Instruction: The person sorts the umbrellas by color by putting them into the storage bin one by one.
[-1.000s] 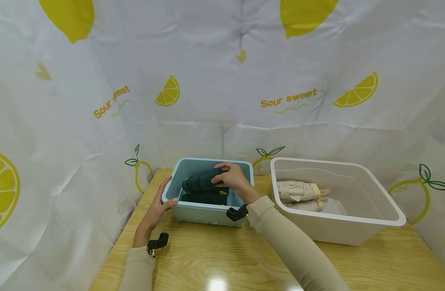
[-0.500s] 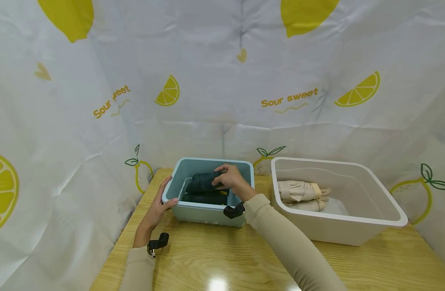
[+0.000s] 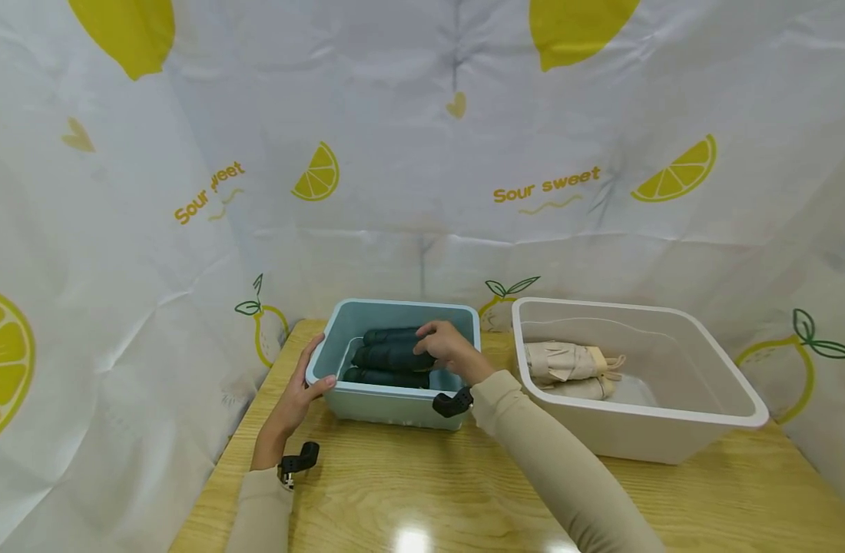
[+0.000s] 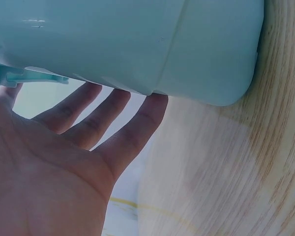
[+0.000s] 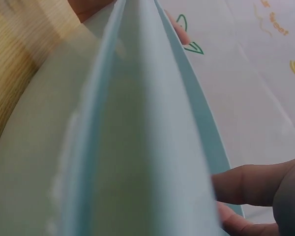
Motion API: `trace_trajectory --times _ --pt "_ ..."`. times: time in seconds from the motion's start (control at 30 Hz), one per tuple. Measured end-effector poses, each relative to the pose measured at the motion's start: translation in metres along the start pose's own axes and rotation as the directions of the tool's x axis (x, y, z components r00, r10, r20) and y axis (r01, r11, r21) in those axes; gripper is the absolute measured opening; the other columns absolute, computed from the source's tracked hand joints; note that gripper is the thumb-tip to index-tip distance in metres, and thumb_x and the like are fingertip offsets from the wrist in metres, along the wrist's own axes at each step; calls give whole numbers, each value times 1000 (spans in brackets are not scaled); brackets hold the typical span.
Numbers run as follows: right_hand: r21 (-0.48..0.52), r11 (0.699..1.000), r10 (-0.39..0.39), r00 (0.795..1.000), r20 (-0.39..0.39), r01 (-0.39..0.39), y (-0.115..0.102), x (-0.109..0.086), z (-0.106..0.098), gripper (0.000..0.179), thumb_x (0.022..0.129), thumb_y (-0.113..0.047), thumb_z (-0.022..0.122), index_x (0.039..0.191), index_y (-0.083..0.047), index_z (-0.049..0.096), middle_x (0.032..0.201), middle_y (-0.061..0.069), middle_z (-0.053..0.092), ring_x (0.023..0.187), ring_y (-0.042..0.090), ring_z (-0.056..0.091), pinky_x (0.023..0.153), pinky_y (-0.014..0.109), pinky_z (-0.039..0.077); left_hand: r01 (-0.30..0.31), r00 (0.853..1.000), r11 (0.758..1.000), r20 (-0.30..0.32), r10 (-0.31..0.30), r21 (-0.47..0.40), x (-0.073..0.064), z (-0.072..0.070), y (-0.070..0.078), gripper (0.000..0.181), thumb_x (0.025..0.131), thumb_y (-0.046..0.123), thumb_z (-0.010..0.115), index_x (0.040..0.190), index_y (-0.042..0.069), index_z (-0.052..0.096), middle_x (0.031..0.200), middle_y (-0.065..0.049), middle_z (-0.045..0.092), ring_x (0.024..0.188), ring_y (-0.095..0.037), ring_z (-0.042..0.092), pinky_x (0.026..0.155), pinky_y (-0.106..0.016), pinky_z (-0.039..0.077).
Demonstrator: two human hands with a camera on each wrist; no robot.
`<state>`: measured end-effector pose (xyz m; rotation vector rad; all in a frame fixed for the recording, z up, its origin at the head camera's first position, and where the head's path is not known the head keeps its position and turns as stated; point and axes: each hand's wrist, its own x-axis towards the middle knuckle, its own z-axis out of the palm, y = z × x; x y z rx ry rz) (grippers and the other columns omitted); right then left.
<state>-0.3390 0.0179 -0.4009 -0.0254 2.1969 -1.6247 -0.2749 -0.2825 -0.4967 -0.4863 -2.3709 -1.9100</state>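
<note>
My left hand [image 3: 296, 395] holds the front left corner of a light blue plastic bin [image 3: 388, 411], thumb over the rim and fingers along the side. In the left wrist view, its fingertips [image 4: 157, 101] touch the outer wall. Three dark folded umbrellas [image 3: 388, 378] lie side by side across the bin. Over their right ends is my right hand [image 3: 450, 349], with fingertips right at the upper two umbrellas. The right wrist view shows thumb and finger reaching past the blue rim [image 5: 174, 123], which hides the umbrellas.
To the right stands a larger off-white bin [image 3: 644, 438], with two beige folded umbrellas [image 3: 564, 361] at its left end. Both bins sit on a wooden table [image 3: 367, 491]. A lemon-print curtain [image 3: 395, 261] hangs close behind and along the sides.
The umbrella under my right hand has come down from a tilted position to lie level between the other two. My right fingertips have drawn back slightly toward its end. The left hand stays put.
</note>
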Motion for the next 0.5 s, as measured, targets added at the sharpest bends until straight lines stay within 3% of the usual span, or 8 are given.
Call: trace_trajectory --times 0.3,0.5 --pt "-25 1000 5 999 34 -4 0 -2 -7 44 99 -7 60 141 0 51 155 22 40 145 42 39 106 56 47 16 1000 1000 -10 -16 7 1 -2 -2 81 100 22 56 166 28 10 166 -18 15 138 -48 35 96 -45 45" --pt "-18 998 -53 997 53 54 -3 -6 -15 45 101 -9 57 144 1 49 153 23 44 143 41 42 113 58 39 21 1000 1000 -14 -21 12 0 -2 -2 80 100 22 56 166 28 10 165 -18 16 138 -48 35 96 -45 45"
